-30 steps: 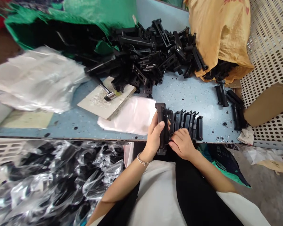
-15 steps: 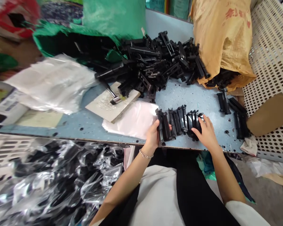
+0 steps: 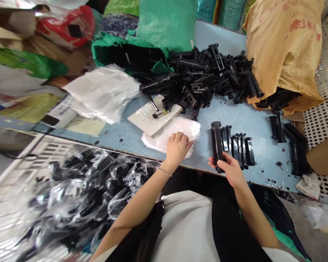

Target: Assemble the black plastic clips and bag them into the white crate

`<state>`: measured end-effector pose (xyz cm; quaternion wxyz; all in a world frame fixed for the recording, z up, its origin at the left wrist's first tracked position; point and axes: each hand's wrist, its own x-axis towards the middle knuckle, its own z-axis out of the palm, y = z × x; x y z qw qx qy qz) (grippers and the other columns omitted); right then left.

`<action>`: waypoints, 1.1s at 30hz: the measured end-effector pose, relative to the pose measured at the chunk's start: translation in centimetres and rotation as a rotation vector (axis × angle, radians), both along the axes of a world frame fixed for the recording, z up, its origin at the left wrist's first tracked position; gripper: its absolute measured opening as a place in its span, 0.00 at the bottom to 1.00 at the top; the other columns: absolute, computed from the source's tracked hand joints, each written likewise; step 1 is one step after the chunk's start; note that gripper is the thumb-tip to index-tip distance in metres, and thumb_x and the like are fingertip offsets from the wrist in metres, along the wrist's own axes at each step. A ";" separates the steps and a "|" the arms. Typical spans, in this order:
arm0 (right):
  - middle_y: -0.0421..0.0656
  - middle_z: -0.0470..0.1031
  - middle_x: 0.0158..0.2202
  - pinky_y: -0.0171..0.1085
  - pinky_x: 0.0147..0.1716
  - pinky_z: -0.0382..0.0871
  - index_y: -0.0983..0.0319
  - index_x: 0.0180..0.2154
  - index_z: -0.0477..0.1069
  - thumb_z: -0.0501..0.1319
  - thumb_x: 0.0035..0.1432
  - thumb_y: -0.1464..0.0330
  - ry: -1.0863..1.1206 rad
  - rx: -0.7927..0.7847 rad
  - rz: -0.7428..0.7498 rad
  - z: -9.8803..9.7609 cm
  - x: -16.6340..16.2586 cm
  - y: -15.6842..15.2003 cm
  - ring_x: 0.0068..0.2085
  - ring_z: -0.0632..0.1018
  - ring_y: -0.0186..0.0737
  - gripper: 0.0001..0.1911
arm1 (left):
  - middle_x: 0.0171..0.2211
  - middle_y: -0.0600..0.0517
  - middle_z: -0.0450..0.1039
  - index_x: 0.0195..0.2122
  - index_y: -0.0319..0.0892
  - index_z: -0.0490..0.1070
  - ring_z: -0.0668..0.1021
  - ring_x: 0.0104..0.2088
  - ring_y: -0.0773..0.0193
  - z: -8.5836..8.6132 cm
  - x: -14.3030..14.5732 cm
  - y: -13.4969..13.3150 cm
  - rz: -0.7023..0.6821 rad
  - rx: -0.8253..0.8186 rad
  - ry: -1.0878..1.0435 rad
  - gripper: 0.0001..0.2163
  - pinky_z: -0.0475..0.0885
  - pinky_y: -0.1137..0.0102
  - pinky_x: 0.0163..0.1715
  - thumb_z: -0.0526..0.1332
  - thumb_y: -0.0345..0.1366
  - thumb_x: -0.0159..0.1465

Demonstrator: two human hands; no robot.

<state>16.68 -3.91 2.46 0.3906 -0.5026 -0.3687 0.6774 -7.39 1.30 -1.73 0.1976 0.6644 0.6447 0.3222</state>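
My left hand (image 3: 177, 149) is at a stack of thin, pale plastic bags (image 3: 190, 127), its fingers bent and pinched at the stack's right side. A bag's edge seems to lift at the fingertips. My right hand (image 3: 230, 169) grips the lower end of a long black plastic part (image 3: 215, 140), thumb in front and fingers behind. Close to its right, a short row of similar black parts (image 3: 243, 149) lies side by side on the blue tabletop (image 3: 202, 109). What these parts belong to cannot be told.
Behind lies a heap of black parts (image 3: 207, 72), between an open green sack (image 3: 166, 25) and a yellow sack (image 3: 284, 47). A hammer (image 3: 157, 113) rests on a pale board (image 3: 142, 118). Below left, a white crate (image 3: 22, 163) holds bagged black pieces. More black parts (image 3: 277, 127) lie right.
My left hand has let go of the black parts and moved left onto the bags. My right hand has shifted from the row's right end to grip one part. The view has turned left.
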 end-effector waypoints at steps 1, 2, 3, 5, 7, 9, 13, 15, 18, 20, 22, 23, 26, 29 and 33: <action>0.48 0.84 0.41 0.45 0.42 0.77 0.61 0.43 0.78 0.74 0.52 0.55 0.028 -0.016 0.006 0.0 -0.2 0.1 0.40 0.83 0.47 0.21 | 0.42 0.38 0.75 0.32 0.42 0.71 0.76 0.48 0.44 0.0 -0.8 0.5 -0.033 -0.028 0.035 0.08 0.71 0.48 0.53 0.61 0.37 0.68; 0.48 0.84 0.40 0.44 0.40 0.77 0.61 0.42 0.78 0.73 0.52 0.55 0.053 -0.038 0.016 0.1 -0.4 0.1 0.39 0.83 0.46 0.20 | 0.40 0.40 0.75 0.30 0.42 0.71 0.77 0.46 0.46 0.0 -1.5 1.0 -0.069 -0.060 0.023 0.09 0.72 0.51 0.51 0.58 0.35 0.68; 0.48 0.83 0.40 0.43 0.39 0.76 0.61 0.41 0.78 0.72 0.53 0.54 0.080 -0.061 0.032 0.2 -0.7 0.0 0.38 0.83 0.45 0.20 | 0.39 0.41 0.76 0.29 0.43 0.70 0.77 0.45 0.49 0.1 -2.0 1.3 -0.105 -0.092 -0.024 0.11 0.73 0.54 0.50 0.56 0.33 0.68; 0.48 0.83 0.38 0.40 0.34 0.74 0.61 0.41 0.78 0.68 0.55 0.53 0.151 -0.109 0.074 0.3 -1.1 -0.1 0.34 0.82 0.43 0.20 | 0.40 0.44 0.76 0.26 0.43 0.71 0.78 0.41 0.54 0.4 -2.8 1.7 -0.159 -0.158 -0.162 0.12 0.73 0.59 0.47 0.56 0.33 0.67; 0.48 0.82 0.35 0.38 0.29 0.71 0.62 0.43 0.78 0.65 0.56 0.51 0.237 -0.163 0.134 0.3 -1.2 -0.3 0.30 0.80 0.41 0.23 | 0.37 0.47 0.76 0.24 0.43 0.71 0.78 0.38 0.58 0.6 -3.3 1.9 -0.142 -0.197 -0.274 0.10 0.74 0.62 0.43 0.61 0.36 0.63; 0.47 0.81 0.31 0.37 0.26 0.67 0.63 0.44 0.78 0.62 0.56 0.49 0.334 -0.205 0.177 0.2 -1.3 -0.4 0.27 0.77 0.40 0.26 | 0.32 0.50 0.73 0.23 0.43 0.70 0.76 0.34 0.60 0.7 -3.5 2.1 -0.079 -0.201 -0.318 0.10 0.73 0.64 0.40 0.66 0.38 0.60; 0.40 0.71 0.21 0.35 0.19 0.57 0.65 0.46 0.77 0.55 0.58 0.45 0.556 -0.314 0.243 -0.7 -2.2 -0.7 0.19 0.64 0.34 0.32 | 0.32 0.49 0.73 0.22 0.44 0.71 0.77 0.36 0.58 0.6 -3.2 2.4 -0.092 -0.178 -0.329 0.11 0.73 0.62 0.42 0.62 0.38 0.61; 0.37 0.66 0.19 0.34 0.17 0.52 0.67 0.46 0.76 0.53 0.59 0.45 0.655 -0.435 0.302 -1.6 -3.0 -0.8 0.18 0.57 0.31 0.33 | 0.34 0.48 0.75 0.24 0.44 0.73 0.78 0.37 0.58 0.5 -3.1 2.2 -0.103 -0.172 -0.337 0.09 0.74 0.62 0.43 0.60 0.36 0.62; 0.34 0.62 0.19 0.32 0.16 0.49 0.69 0.45 0.75 0.52 0.62 0.47 0.758 -0.573 0.281 -2.8 -3.8 -0.8 0.18 0.51 0.29 0.32 | 0.30 0.51 0.76 0.32 0.44 0.75 0.78 0.34 0.59 0.6 -3.5 1.5 -0.039 -0.143 -0.338 0.04 0.75 0.64 0.39 0.61 0.35 0.61; 0.32 0.58 0.19 0.31 0.15 0.48 0.69 0.45 0.74 0.52 0.63 0.47 0.818 -0.587 0.218 -3.2 -4.0 -0.8 0.18 0.48 0.28 0.32 | 0.33 0.50 0.77 0.36 0.43 0.75 0.79 0.36 0.58 0.5 -3.9 0.8 -0.046 -0.042 -0.268 0.06 0.77 0.63 0.41 0.59 0.33 0.63; 0.30 0.55 0.18 0.30 0.15 0.47 0.68 0.46 0.74 0.51 0.64 0.45 0.851 -0.578 0.197 -3.2 -3.9 -0.8 0.18 0.45 0.28 0.32 | 0.40 0.45 0.79 0.38 0.43 0.77 0.80 0.44 0.55 0.4 -4.1 0.4 -0.113 0.079 -0.149 0.10 0.77 0.58 0.48 0.54 0.30 0.66; 0.29 0.54 0.17 0.30 0.15 0.47 0.67 0.46 0.74 0.51 0.64 0.45 0.856 -0.579 0.214 -3.1 -3.9 -0.8 0.17 0.45 0.28 0.33 | 0.45 0.43 0.79 0.41 0.43 0.78 0.80 0.48 0.54 0.3 -4.2 0.3 -0.144 0.120 -0.094 0.13 0.77 0.56 0.52 0.52 0.28 0.67; 0.29 0.53 0.16 0.30 0.15 0.46 0.67 0.45 0.74 0.48 0.66 0.44 0.852 -0.615 0.281 -2.9 -4.3 -0.5 0.17 0.45 0.28 0.34 | 0.57 0.41 0.75 0.55 0.42 0.75 0.77 0.58 0.53 0.0 -4.0 0.1 -0.160 0.139 -0.019 0.20 0.74 0.54 0.60 0.51 0.25 0.66; 0.28 0.52 0.16 0.29 0.14 0.44 0.68 0.44 0.75 0.47 0.67 0.45 0.877 -0.621 0.241 -2.9 -4.8 -0.1 0.17 0.42 0.27 0.34 | 0.64 0.39 0.68 0.65 0.40 0.66 0.72 0.64 0.52 -0.2 -4.0 -0.1 -0.161 0.127 -0.025 0.25 0.72 0.56 0.63 0.52 0.25 0.66; 0.28 0.53 0.16 0.28 0.13 0.45 0.68 0.45 0.74 0.47 0.68 0.45 0.937 -0.629 0.251 -3.1 -5.2 0.1 0.16 0.43 0.27 0.34 | 0.67 0.36 0.62 0.70 0.40 0.58 0.72 0.65 0.51 -0.4 -4.2 -0.5 -0.200 0.125 -0.076 0.30 0.76 0.58 0.59 0.53 0.23 0.65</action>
